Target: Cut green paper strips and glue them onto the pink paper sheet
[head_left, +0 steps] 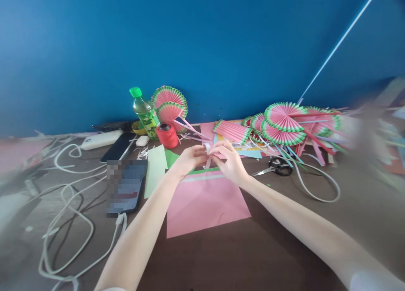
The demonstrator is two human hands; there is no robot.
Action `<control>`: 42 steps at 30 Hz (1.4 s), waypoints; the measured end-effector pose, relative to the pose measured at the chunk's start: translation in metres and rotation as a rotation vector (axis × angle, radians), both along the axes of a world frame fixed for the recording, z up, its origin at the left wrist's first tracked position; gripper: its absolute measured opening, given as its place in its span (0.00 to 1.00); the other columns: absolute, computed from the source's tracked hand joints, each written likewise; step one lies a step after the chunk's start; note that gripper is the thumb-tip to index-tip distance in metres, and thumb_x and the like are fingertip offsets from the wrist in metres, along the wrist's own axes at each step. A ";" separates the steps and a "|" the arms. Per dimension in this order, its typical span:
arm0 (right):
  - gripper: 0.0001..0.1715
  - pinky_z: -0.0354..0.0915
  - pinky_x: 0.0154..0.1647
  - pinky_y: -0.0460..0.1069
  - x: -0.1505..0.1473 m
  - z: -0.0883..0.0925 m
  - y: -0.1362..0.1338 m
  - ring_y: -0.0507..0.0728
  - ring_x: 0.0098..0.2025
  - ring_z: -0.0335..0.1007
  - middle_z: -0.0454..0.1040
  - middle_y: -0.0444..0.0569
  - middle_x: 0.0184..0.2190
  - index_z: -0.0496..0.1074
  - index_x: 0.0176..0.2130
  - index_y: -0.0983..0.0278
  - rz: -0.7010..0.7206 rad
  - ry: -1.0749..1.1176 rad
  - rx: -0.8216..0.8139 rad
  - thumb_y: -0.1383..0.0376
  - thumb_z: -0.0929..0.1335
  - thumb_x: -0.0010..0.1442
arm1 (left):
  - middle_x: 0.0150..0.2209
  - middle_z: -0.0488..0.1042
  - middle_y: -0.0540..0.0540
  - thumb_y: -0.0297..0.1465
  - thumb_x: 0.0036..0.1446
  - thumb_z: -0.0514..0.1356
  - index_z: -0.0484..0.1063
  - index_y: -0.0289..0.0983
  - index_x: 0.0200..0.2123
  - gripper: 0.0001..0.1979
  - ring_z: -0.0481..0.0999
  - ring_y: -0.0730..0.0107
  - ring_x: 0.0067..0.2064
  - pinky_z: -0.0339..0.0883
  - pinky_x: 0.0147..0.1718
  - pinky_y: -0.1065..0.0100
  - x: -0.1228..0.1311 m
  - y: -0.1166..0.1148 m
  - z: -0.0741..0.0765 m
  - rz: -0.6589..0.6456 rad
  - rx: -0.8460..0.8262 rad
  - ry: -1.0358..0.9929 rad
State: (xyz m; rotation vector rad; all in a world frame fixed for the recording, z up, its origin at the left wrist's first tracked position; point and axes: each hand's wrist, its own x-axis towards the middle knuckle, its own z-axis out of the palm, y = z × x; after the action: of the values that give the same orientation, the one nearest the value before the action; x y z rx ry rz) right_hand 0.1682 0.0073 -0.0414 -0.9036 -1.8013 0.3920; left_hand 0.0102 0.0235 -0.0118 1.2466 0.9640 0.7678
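My left hand (pixel 191 158) and my right hand (pixel 228 162) meet over the far edge of a pink paper sheet (pixel 205 206). Between their pinched fingertips is a narrow whitish strip (pixel 207 148), which could be tape or paper; its lower end hangs towards the sheet. The sheet lies flat on the dark table, with a pale band and a green band along its far side. A pale green paper piece (pixel 155 173) lies left of my left hand. Behind my right hand rests a pleated pink paper piece with green edges (pixel 233 131).
Several watermelon-patterned paper fans (pixel 286 118) are heaped at the back right, near scissors (pixel 280 166). A green-capped bottle (pixel 145 114) and a red container (pixel 167 136) stand at the back left. A phone (pixel 128 185) and loose white cables (pixel 68 206) lie left. A blue wall (pixel 202 50) rises behind.
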 end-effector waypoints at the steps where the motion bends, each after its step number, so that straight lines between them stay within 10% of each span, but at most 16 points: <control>1: 0.05 0.66 0.38 0.50 0.000 0.001 0.000 0.54 0.38 0.66 0.67 0.49 0.34 0.68 0.32 0.61 0.004 0.003 -0.022 0.70 0.64 0.56 | 0.29 0.74 0.47 0.31 0.42 0.66 0.67 0.33 0.36 0.17 0.74 0.71 0.30 0.67 0.37 0.65 0.002 -0.001 0.000 0.051 -0.019 0.013; 6: 0.05 0.64 0.32 0.47 0.000 0.005 0.000 0.51 0.32 0.66 0.69 0.45 0.31 0.65 0.33 0.61 0.007 0.074 -0.150 0.71 0.64 0.55 | 0.28 0.75 0.48 0.29 0.41 0.66 0.59 0.36 0.35 0.20 0.75 0.71 0.28 0.69 0.33 0.64 0.012 -0.005 -0.003 0.231 0.013 0.032; 19: 0.08 0.65 0.32 0.48 0.004 0.011 0.001 0.52 0.30 0.68 0.71 0.43 0.27 0.65 0.31 0.61 -0.083 0.065 -0.142 0.74 0.65 0.51 | 0.29 0.75 0.50 0.29 0.50 0.55 0.64 0.39 0.33 0.05 0.76 0.68 0.30 0.67 0.30 0.70 0.013 -0.017 0.003 0.152 0.472 0.400; 28: 0.05 0.65 0.36 0.50 0.008 0.015 0.005 0.55 0.37 0.68 0.71 0.49 0.32 0.69 0.33 0.62 -0.113 -0.094 0.079 0.71 0.65 0.55 | 0.30 0.76 0.48 0.30 0.50 0.55 0.64 0.37 0.28 0.02 0.76 0.67 0.33 0.67 0.33 0.69 0.012 -0.013 0.001 0.190 0.499 0.333; 42: 0.08 0.63 0.32 0.47 0.007 0.024 0.001 0.54 0.32 0.67 0.71 0.47 0.28 0.69 0.26 0.63 -0.052 -0.216 -0.026 0.75 0.64 0.50 | 0.23 0.73 0.52 0.30 0.50 0.53 0.61 0.38 0.24 0.04 0.71 0.73 0.26 0.61 0.27 0.73 0.016 -0.020 0.009 0.210 0.586 0.577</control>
State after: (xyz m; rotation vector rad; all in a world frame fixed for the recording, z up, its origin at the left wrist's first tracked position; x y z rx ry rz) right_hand 0.1756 0.0081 -0.0178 -1.0411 -1.9681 0.2944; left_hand 0.0258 0.0035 -0.0026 1.9653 1.4088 0.9111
